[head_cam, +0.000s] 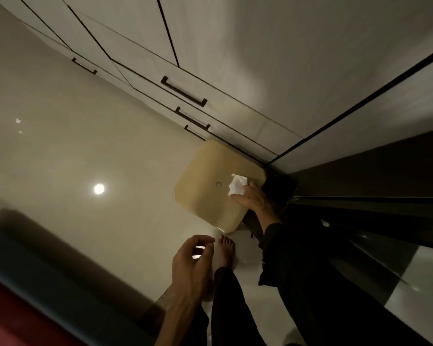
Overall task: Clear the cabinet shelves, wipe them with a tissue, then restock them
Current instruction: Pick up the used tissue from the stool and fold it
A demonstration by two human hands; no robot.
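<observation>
right hand point(251, 199): pinches crumpled white tissue point(238, 184) over tan stool point(210, 181) seat | left hand point(191, 262): loosely curled, empty, above floor point(85, 151) | stool beside closed cabinet drawers point(185, 91)

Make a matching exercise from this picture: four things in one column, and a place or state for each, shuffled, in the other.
Things
1. tissue
2. stool
3. left hand
4. bare foot

Places or states
A. on the glossy floor, below the stool in the picture
B. held at the right hand's fingertips, over the stool
C. holds nothing, fingers loosely curled
D. tan seat with a round hole, by the drawers

Pairs: 1-B, 2-D, 3-C, 4-A
</observation>
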